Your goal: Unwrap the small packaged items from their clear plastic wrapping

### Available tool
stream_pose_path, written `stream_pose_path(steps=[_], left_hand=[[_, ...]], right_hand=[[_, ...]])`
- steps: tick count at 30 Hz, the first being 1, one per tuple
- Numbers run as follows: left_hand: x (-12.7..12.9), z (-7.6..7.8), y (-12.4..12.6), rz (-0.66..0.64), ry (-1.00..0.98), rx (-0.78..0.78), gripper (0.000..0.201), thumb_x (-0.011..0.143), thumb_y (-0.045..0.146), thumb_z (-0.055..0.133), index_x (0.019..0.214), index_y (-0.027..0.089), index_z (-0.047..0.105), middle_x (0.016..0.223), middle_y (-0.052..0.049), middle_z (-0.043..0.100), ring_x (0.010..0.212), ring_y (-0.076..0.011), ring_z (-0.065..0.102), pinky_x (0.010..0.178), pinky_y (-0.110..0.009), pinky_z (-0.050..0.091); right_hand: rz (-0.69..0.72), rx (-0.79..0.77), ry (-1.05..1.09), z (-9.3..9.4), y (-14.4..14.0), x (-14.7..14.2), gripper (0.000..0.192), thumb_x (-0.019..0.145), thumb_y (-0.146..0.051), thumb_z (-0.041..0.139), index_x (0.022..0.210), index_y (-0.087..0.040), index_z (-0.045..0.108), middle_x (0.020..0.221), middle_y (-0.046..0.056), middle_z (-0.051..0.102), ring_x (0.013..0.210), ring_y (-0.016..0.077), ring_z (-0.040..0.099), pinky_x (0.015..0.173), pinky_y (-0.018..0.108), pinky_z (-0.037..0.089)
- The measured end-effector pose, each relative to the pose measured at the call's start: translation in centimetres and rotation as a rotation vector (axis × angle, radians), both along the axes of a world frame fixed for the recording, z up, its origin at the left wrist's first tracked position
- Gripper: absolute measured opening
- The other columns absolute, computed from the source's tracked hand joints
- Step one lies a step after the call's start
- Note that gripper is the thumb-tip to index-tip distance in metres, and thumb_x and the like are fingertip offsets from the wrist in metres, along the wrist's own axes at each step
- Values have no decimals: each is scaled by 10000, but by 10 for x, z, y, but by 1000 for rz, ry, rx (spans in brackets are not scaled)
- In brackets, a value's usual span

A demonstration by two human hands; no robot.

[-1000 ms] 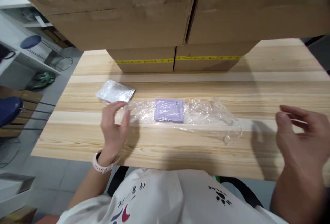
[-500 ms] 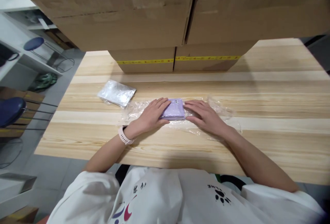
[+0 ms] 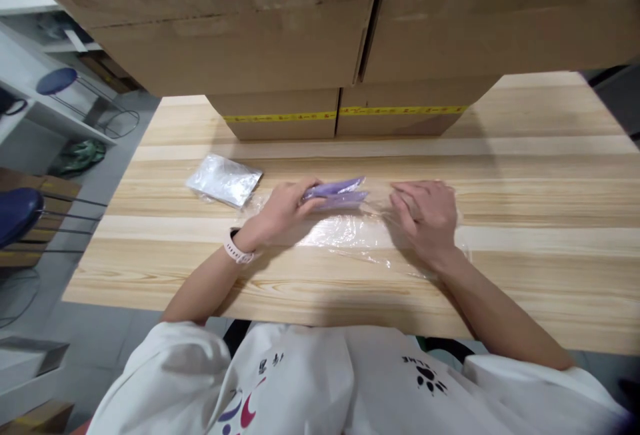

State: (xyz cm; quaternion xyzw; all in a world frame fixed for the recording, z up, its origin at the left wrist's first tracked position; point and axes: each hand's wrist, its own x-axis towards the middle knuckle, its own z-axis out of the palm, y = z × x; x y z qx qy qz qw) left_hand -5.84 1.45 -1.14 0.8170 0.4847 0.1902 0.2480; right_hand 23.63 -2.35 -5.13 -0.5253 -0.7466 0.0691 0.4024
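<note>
My left hand [image 3: 287, 211], with a pale watch strap on its wrist, grips a flat purple packet [image 3: 345, 198] by its left end. The packet is tipped up on edge and its layers part slightly at the right. Clear plastic film [image 3: 345, 231] lies crinkled on the table under and around it. On the right, my right hand [image 3: 425, 218] is closed, thumb against fingers, on the film's right part, apart from the packet. A flat silvery packet in clear wrap [image 3: 225, 179] lies beyond my left hand, untouched.
Large cardboard boxes [image 3: 285, 111] with yellow tape stand stacked at the back of the wooden table [image 3: 165, 248], overhanging towards me. Blue stools [image 3: 20, 215] and white shelving are on the floor to the left.
The purple packet was flat under my left hand; now it is gripped and tilted up on edge. My right hand has shifted right, away from the packet, and its fingers have curled in.
</note>
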Motion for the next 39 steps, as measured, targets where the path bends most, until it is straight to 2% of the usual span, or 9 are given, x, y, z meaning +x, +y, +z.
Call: stream_pose_path(steps=[2,4,8,12,19,25,32,36,39], left_hand=[[1,1,18,48,-44,-47,203,959,372,651,992,173,679,883,-44,743,750,-186,659,688,-290,463],[3,-1,36,90,-87,-110,220,905,358,717,982,155,684,905,-55,737,781,-192,657,710,-296,473],[7,-8,54,206,10,3,539,836,306,787,1312,131,606,1186,-141,711,1038,-286,657,906,-412,507],[13,-8,42,136,139,271,529,909,260,700,1398,143,535,1430,-185,586,1305,-349,513,1068,-495,435],[23,-19,23,-72,282,202,520,908,343,738,1365,182,550,1409,-152,618,1249,-334,549,1026,-471,440],[22,-16,4,-207,347,145,530,889,337,770,1353,203,551,1458,-143,595,1295,-325,542,1027,-442,453],[26,1,-32,-370,325,50,161,963,205,596,1117,208,642,1201,-91,719,1067,-259,643,846,-358,499],[28,10,-26,-278,275,15,177,950,146,505,975,204,670,972,-74,746,873,-229,671,723,-322,473],[26,21,-11,-179,242,44,145,925,155,558,966,201,689,947,-69,757,844,-225,686,711,-308,453]], right_hand=[[16,121,-21,2,-7,-4,211,985,-305,604,1163,-284,714,1107,84,716,1081,318,615,1027,544,383],[192,173,-89,1,-16,-13,205,983,-301,629,1177,-286,693,1095,70,719,1040,289,621,975,494,415],[515,63,-295,-4,-27,-34,329,1005,-443,629,1233,-207,653,1157,113,720,1028,273,613,868,415,466],[534,3,-371,-14,-29,-41,216,1058,-327,544,1133,-169,671,1087,120,711,940,243,589,797,373,450],[525,-7,-392,-23,-31,-43,281,1044,-102,443,904,-181,673,874,78,662,786,203,523,715,341,374],[845,-500,-232,9,-37,-35,250,1065,-223,496,883,-202,666,870,20,681,782,157,596,737,295,446],[1301,-851,-81,26,-45,-29,194,994,-174,592,931,-241,762,892,-13,769,776,124,684,703,232,511],[941,-540,91,18,-45,-35,220,1037,-250,555,988,-225,768,890,21,763,795,151,680,734,294,539],[614,-217,-36,4,-40,-38,238,1046,-313,557,1111,-217,765,1179,108,757,1094,258,664,931,452,539]])
